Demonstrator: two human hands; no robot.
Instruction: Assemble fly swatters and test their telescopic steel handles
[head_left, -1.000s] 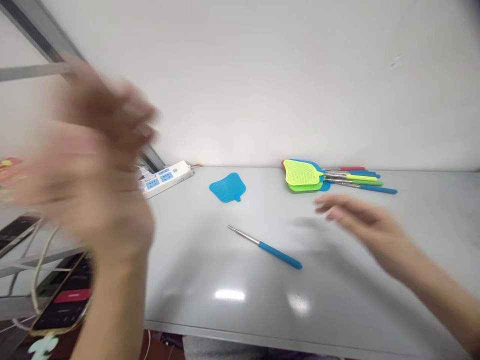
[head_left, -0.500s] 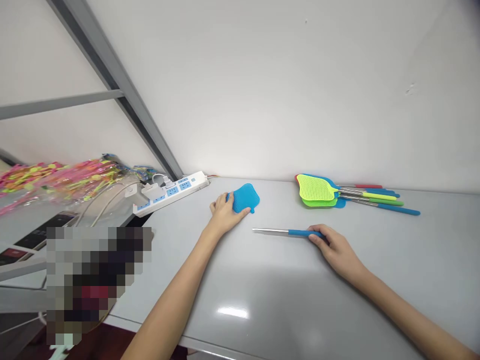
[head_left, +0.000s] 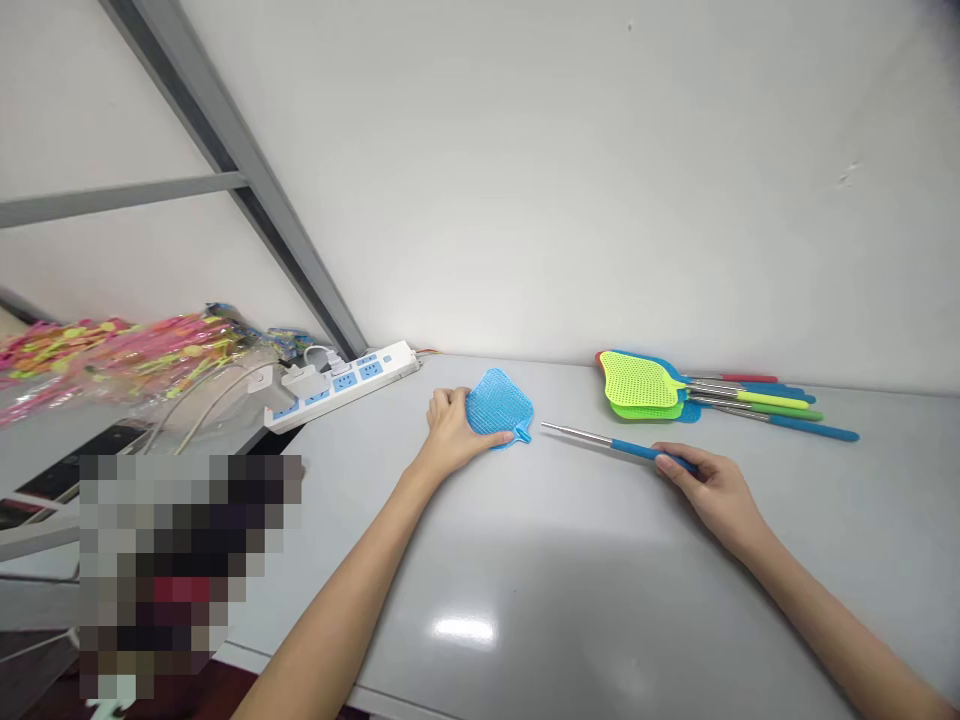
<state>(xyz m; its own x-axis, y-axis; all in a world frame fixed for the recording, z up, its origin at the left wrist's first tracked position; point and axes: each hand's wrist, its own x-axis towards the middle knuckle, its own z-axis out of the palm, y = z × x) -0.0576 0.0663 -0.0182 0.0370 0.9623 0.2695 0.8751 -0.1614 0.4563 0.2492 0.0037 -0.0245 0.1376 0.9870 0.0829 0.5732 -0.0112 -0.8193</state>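
Observation:
A blue perforated fly swatter head (head_left: 499, 405) is gripped at its left side by my left hand (head_left: 454, 435), the thumb lying along its lower edge near the short neck. My right hand (head_left: 709, 490) is closed on the blue grip of a fly swatter handle (head_left: 634, 448). The handle's thin metal rod points left, and its tip is a small gap away from the neck of the head. Fingers of my left hand are partly hidden behind the head.
Several fly swatters (head_left: 645, 382) in green, blue and red lie stacked at the right by the wall. A white power strip (head_left: 345, 385) with plugs stands at the left. Beyond it are bagged pink and yellow items (head_left: 165, 355). A grey metal frame (head_left: 285, 220) rises behind.
My left hand has tilted the blue head up and turned its neck rightward. My right hand has shifted right, and the rod tip has risen toward the neck.

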